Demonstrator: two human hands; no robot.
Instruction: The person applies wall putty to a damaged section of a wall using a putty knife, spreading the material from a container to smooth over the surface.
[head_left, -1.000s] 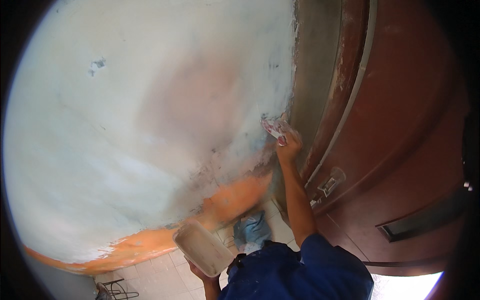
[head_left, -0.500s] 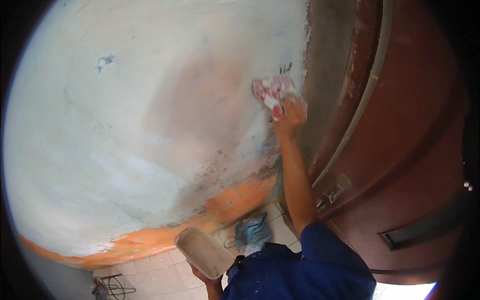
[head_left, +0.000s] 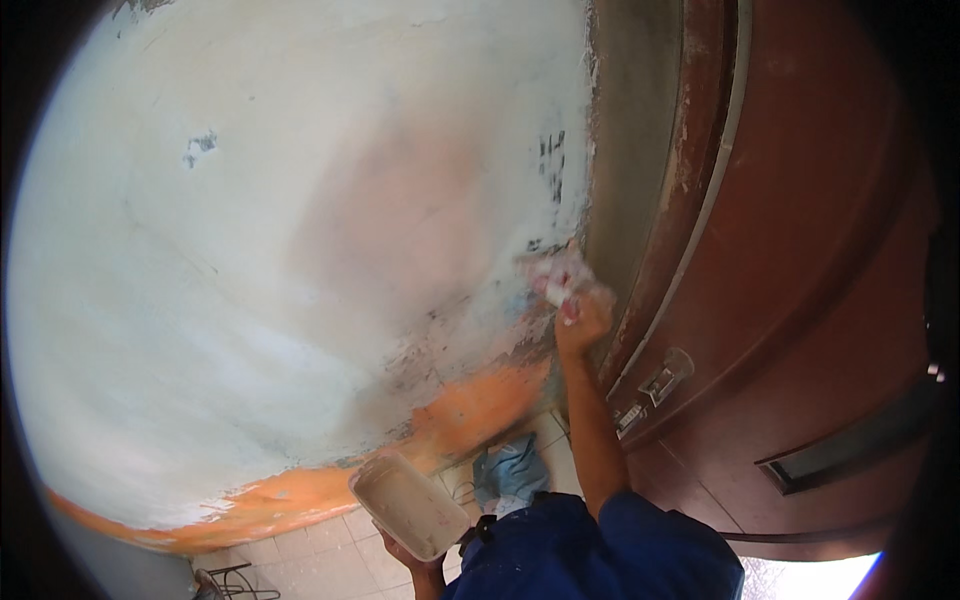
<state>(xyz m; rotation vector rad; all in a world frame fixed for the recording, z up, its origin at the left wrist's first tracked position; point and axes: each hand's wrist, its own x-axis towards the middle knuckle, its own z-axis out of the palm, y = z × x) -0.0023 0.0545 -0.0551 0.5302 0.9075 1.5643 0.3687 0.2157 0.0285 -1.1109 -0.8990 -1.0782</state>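
Observation:
My right hand (head_left: 588, 318) is closed around the handle of a wide putty knife (head_left: 556, 280), red and smeared with white. Its blade is blurred by motion and lies against or very near the wall (head_left: 240, 250), beside the wall's right edge. Just above the blade, dark patches show through the pale coat. Low in the view, my left hand (head_left: 402, 552) grips a pale rectangular tub (head_left: 408, 505) from beneath and the side. Whitish paste coats the inside of the tub. Most of the left fingers are hidden under it.
To the right stands a dark red door (head_left: 800, 250) with a handle plate (head_left: 668, 376). An orange band (head_left: 480, 405) runs along the wall's foot. On the tiled floor (head_left: 320, 555) lie a blue cloth or bag (head_left: 512, 472) and a dark metal stand (head_left: 240, 582).
My right hand has swept the putty knife downward along the wall's right edge, uncovering dark patches above it. My left hand and the tub stay nearly in place.

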